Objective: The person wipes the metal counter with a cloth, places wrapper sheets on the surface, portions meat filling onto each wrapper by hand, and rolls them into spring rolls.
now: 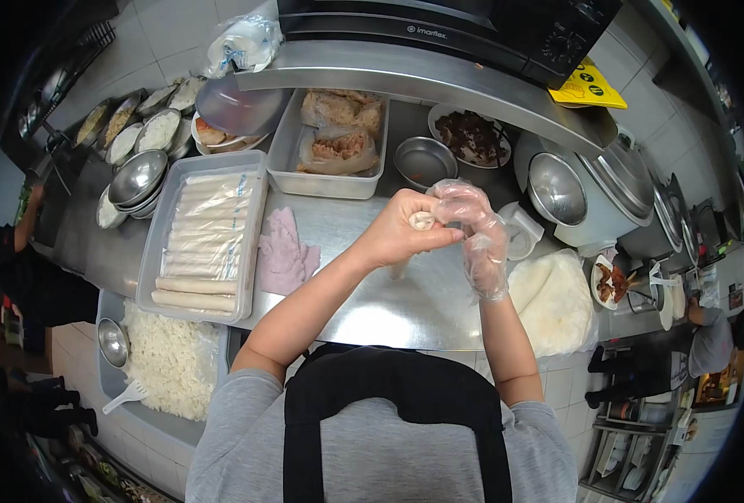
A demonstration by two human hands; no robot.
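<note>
My bare left hand [395, 228] is wrapped round a pale spring roll [422, 220]. One round end with folded wrapper shows between thumb and forefinger, and the other end pokes out below the fist. Close beside it on the right, my right hand [477, 226] wears a clear plastic glove. Its fingers curl over toward the roll's end; whether they pinch anything is hidden by the glove. A stack of thin pale wrappers [551, 302] lies near my right forearm. To the left, a clear plastic tub [147, 289] holds several finished rolls [194, 286], some under plastic film.
A pink cloth [286, 251] lies by the tub. Behind stand a container [322, 186] with bagged filling, a metal bowl [425, 161] and a plate of dark food [473, 138], under a shelf [364, 74] bearing an oven. Shredded white food [175, 360] fills a lower-left bin. Other people stand at both sides.
</note>
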